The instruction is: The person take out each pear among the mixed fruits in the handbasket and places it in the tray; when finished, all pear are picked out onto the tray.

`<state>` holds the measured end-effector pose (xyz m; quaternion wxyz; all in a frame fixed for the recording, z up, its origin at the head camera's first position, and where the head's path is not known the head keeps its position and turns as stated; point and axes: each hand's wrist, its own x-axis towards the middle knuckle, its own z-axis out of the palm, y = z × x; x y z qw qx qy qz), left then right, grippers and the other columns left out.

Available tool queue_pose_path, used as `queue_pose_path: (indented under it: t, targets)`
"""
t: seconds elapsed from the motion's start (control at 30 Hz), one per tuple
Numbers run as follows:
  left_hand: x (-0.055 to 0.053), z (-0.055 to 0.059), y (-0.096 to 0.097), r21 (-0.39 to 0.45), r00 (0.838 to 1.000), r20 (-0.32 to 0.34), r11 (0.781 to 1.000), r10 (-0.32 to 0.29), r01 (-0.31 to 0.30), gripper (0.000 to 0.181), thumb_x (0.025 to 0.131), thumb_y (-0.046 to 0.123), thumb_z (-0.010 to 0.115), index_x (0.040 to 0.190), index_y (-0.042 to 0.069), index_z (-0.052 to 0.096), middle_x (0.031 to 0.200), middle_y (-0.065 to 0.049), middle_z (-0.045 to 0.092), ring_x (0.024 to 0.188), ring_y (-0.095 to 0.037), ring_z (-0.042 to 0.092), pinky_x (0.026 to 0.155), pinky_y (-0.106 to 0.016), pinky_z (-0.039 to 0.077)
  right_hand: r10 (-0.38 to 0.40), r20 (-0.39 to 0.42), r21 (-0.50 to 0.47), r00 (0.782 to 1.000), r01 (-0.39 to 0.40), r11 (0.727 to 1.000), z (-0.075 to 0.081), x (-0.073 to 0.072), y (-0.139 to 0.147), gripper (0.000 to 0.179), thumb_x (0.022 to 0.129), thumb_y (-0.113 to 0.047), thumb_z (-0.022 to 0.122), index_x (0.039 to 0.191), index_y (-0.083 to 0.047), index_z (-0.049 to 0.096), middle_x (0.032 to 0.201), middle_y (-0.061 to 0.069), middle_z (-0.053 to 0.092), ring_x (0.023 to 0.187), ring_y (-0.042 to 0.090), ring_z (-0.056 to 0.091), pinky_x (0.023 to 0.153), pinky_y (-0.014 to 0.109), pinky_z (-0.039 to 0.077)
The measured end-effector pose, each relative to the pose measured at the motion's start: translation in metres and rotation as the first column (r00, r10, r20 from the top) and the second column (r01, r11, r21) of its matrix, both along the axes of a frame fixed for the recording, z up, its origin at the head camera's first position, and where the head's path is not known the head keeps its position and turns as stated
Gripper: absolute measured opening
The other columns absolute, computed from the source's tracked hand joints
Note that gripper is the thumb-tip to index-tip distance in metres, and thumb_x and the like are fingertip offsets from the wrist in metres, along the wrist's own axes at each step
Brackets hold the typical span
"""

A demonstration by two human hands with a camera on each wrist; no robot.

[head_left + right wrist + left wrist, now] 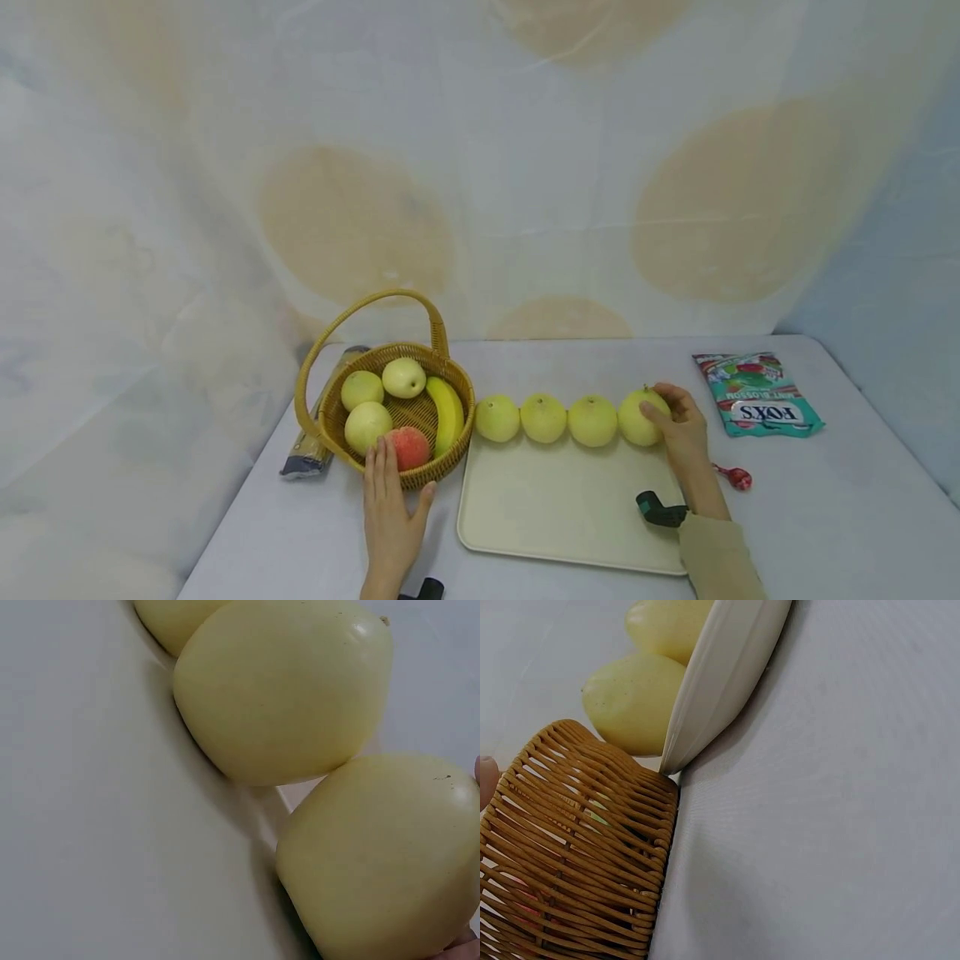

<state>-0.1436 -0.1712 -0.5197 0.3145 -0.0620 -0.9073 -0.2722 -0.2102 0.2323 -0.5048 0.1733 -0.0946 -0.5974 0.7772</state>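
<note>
Item one: a round yellow-green fruit [634, 427], rightmost of four in a row along the far edge of a cream tray [562, 512], touching its neighbour [592, 422]. Held by the right hand [686, 435], fingers curled round its far side, thumb across the front.

Handling: we judge it firm, fairly weighty and a little slippery, the skin being smooth and glossy (a real one would bruise if dropped). We would take hold around its widest part, thumb and fingers opposed, clear of the small stem on top.

Item two: the left hand [393, 521], fingers straight, grasping nothing, at the near rim of a wicker basket [452, 458] containing a peach [411, 450], a banana [448, 417] and three pale fruits.

Obscured: the row covers the tray's far rim, so we cannot settle how the fruits sit against it. Whether the left fingertips touch the peach we cannot tell; the left wrist view catches only one fingertip. The right wrist view crops the held fruit and most of the fingers. A packet [306, 463] behind the basket is partly hidden.
</note>
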Motion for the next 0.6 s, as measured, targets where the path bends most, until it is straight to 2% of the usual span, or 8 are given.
queue_pose_path:
  t: [0.07,0.2,0.4,0.6]
  targets:
    - [0.001,0.000,0.000,0.004,1.000,-0.007,1.000,-0.004,0.004,0.086,0.088,0.035,0.067,0.153,0.000,0.023,0.157,-0.024,0.026,0.145,-0.042,0.020,0.118,-0.017,-0.007,0.017,-0.031,-0.006,0.999,-0.018,1.000,-0.001,0.001,0.000,0.030,0.088,0.002,0.065,0.114,-0.011,0.055,0.105,-0.013,0.059,0.102,-0.002,0.054,0.088,0.005,0.043]
    - [0.001,0.002,0.000,0.009,1.000,-0.014,1.000,-0.011,0.011,0.085,0.089,0.037,0.066,0.152,-0.001,0.023,0.155,-0.026,0.027,0.145,-0.042,0.019,0.119,-0.018,-0.007,0.019,-0.056,-0.042,0.998,-0.022,0.999,0.000,0.003,0.000,0.033,0.090,0.000,0.063,0.120,-0.013,0.054,0.105,-0.012,0.060,0.105,-0.001,0.055,0.090,0.005,0.043]
    - [0.001,0.002,0.001,0.009,1.000,-0.005,1.000,-0.006,0.006,0.086,0.088,0.037,0.066,0.152,-0.001,0.023,0.155,-0.027,0.028,0.144,-0.045,0.021,0.118,-0.018,-0.007,-0.028,-0.022,-0.082,0.999,0.026,0.996,0.006,0.004,0.000,0.035,0.094,-0.002,0.059,0.124,-0.017,0.052,0.108,-0.011,0.059,0.109,0.003,0.053,0.090,0.005,0.044]
    - [0.000,0.001,0.000,0.006,1.000,0.003,1.000,-0.008,0.008,0.086,0.089,0.036,0.066,0.153,0.000,0.022,0.156,-0.025,0.026,0.145,-0.043,0.020,0.118,-0.018,-0.007,-0.036,-0.008,-0.043,0.999,0.036,0.998,0.022,0.008,-0.002,0.034,0.097,-0.006,0.055,0.129,-0.017,0.049,0.116,-0.008,0.053,0.113,0.003,0.049,0.090,0.004,0.043]
